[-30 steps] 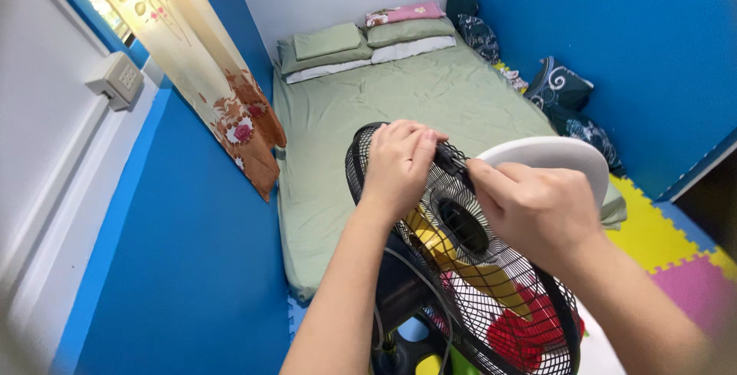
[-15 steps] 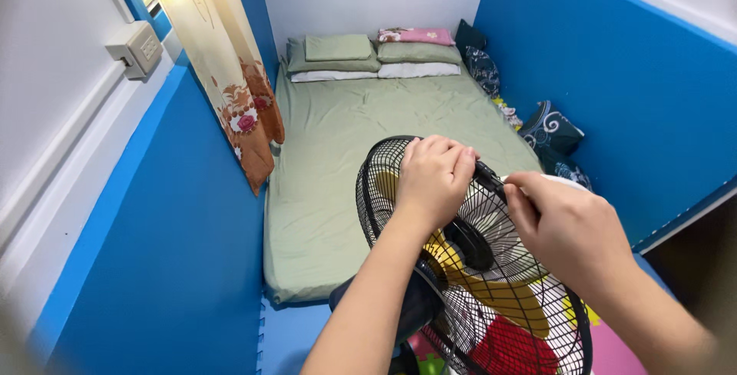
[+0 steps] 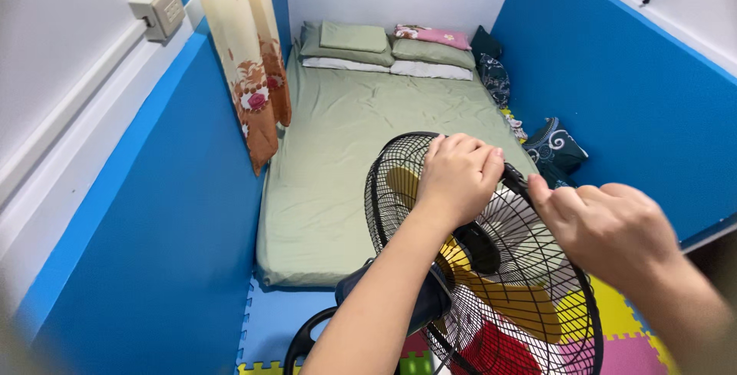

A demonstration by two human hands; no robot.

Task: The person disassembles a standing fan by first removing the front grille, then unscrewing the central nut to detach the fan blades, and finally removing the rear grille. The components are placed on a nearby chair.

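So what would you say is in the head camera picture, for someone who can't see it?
Two bare hands work at the top rim of a black wire fan: the left hand grips the rim, and the right hand pinches a black clip on it. Yellow blades show through the grille. Behind lies a green mattress with pillows, between blue walls.

Two bare forearms enter from the bottom edge, each ending in a bare hand. The left hand [image 3: 458,175] and its forearm carry no sleeve, watch, bracelet or ring, and the arm is uncovered as far back as the frame shows. The right hand [image 3: 610,229] is likewise bare, with no glove, ring or wristband; its forearm behind the fingers [image 3: 546,191] is blurred near the lower right corner. Fingernails are too small to make out. No clothing shows anywhere on either arm.
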